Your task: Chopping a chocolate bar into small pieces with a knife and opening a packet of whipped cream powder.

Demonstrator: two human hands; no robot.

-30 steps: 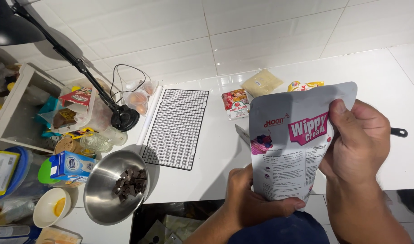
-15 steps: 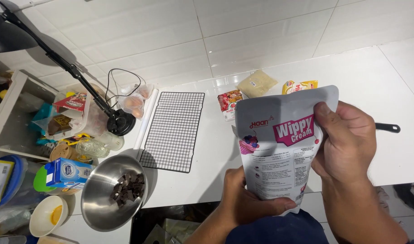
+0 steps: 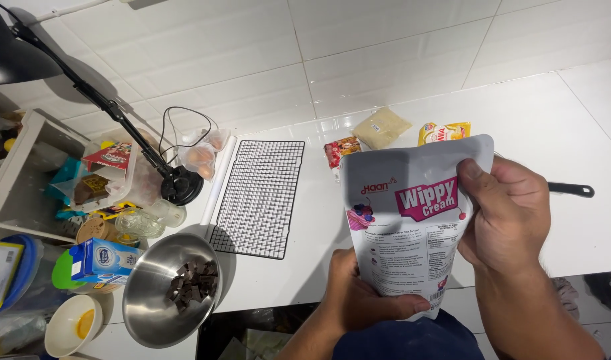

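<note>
While I watch from the head view | left hand [image 3: 362,300] grips pouch [image 3: 412,223] bottom | right hand [image 3: 509,213] clasps its right edge | above counter [image 3: 559,133]

Steel bowl [image 3: 160,293] of chocolate pieces [image 3: 193,283] beside black wire rack [image 3: 259,197].

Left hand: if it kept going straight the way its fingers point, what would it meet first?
The left hand grips the bottom of the white pouch, fingers pointing right across it. Beyond the pouch, the right forearm seems next, though depth is unclear.
</note>
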